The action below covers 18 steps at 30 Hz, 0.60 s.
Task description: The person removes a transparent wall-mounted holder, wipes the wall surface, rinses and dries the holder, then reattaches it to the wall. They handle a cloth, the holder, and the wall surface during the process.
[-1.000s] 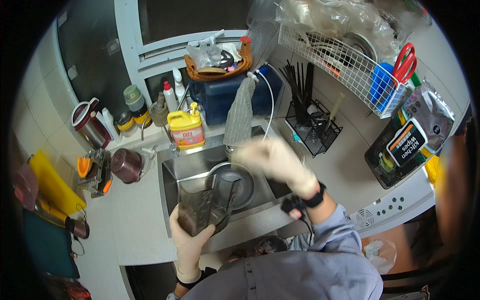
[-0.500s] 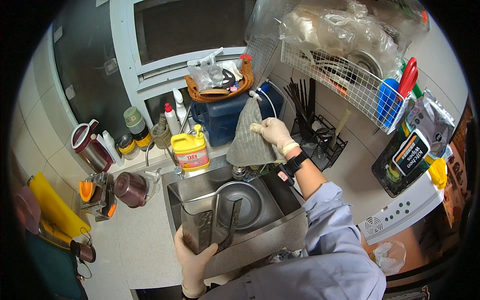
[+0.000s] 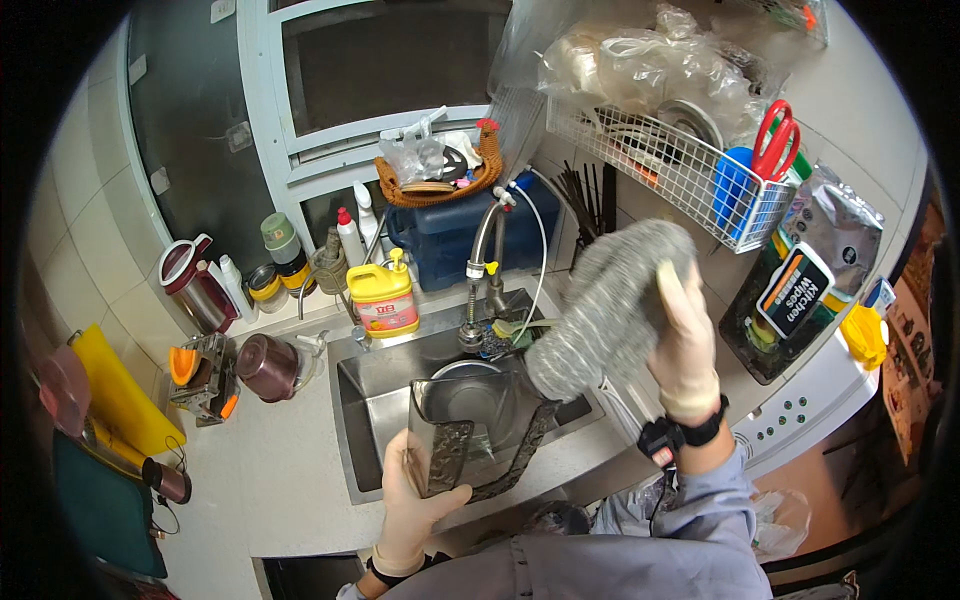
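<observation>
Over the near side of the sink (image 3: 362, 415), the left hand (image 3: 412, 508) is holding a clear box (image 3: 450, 455) with dark trim, its thumb lying along the near edge and its fingers wrapping the left side. This low grip is probably leaving the upper and right parts of the box uncovered. To the right, the gloved right hand (image 3: 690, 350) is gripping a grey cloth (image 3: 605, 315) at its right side, which is letting the bulk of the fabric extend toward the box. One end of the cloth is reaching the box's upper right corner; since the cloth is blurring, I cannot tell whether the two are touching.

Beyond the box, a grey bowl (image 3: 466, 366) is sitting in the sink, with the tap (image 3: 482, 245) rising behind it. At the sink's back rim, a yellow jug (image 3: 383, 300) is standing upright, pump uppermost, presumably for easy reach. On the left, the counter (image 3: 240, 480) is carrying a maroon pot (image 3: 267, 368). High on the right, a wire basket (image 3: 765, 215) is holding red scissors (image 3: 776, 140), apparently sparing counter room.
</observation>
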Each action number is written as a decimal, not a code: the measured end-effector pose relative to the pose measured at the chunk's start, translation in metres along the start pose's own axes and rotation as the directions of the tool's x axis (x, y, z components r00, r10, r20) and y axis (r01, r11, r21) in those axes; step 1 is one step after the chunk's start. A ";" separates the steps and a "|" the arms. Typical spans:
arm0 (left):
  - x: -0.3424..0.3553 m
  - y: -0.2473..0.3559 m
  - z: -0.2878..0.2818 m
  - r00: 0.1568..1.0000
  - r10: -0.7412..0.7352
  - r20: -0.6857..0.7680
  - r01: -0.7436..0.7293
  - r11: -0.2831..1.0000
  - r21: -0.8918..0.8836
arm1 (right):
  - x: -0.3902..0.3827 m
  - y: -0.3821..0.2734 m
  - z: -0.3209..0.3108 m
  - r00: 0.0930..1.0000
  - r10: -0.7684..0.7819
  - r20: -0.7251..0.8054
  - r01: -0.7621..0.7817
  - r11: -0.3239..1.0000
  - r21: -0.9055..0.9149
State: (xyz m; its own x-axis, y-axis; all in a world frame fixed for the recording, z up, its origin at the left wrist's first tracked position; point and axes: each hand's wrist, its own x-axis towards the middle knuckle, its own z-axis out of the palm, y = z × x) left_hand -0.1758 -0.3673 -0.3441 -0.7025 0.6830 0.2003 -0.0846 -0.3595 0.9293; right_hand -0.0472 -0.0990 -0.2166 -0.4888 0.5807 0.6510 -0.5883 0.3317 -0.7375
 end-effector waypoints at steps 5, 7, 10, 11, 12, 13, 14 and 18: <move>-0.008 0.005 0.021 0.998 -0.042 0.046 0.046 0.995 -0.091 | -0.051 -0.082 -0.001 0.973 -0.146 -0.177 0.113 0.976 -0.185; -0.011 0.008 0.029 0.997 -0.079 -0.007 0.078 0.990 -0.115 | -0.061 -0.106 -0.008 0.954 -0.245 -0.173 0.201 0.951 -0.235; -0.009 0.018 0.037 0.998 -0.066 -0.001 0.065 0.986 -0.155 | -0.070 -0.141 -0.029 0.849 -0.485 -0.209 0.383 0.838 -0.389; -0.004 0.026 0.034 0.995 -0.045 0.090 0.047 0.999 -0.023 | -0.068 -0.156 -0.040 0.810 -0.559 -0.176 0.433 0.774 -0.461; -0.001 0.034 0.032 0.985 -0.009 0.172 -0.007 0.996 0.090 | -0.067 -0.172 -0.050 0.764 -0.621 -0.176 0.459 0.715 -0.527; 0.001 0.039 0.034 0.987 0.000 0.158 -0.013 0.997 0.082 | -0.062 -0.192 -0.064 0.756 -0.640 -0.137 0.422 0.637 -0.646; 0.000 0.047 0.033 0.991 0.005 0.133 -0.015 0.997 0.077 | -0.059 -0.214 -0.074 0.748 -0.659 -0.080 0.390 0.534 -0.750; -0.001 0.069 0.036 0.999 0.034 -0.002 -0.034 0.999 0.001 | -0.028 -0.266 -0.108 0.597 -0.801 0.043 0.328 0.195 -0.924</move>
State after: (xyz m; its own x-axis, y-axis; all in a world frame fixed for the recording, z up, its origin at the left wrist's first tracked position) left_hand -0.1555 -0.3696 -0.2694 -0.7061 0.6692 0.2316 -0.0599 -0.3823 0.9221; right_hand 0.1930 -0.1229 -0.0581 0.1517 0.0493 0.9872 0.3201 0.9425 -0.0963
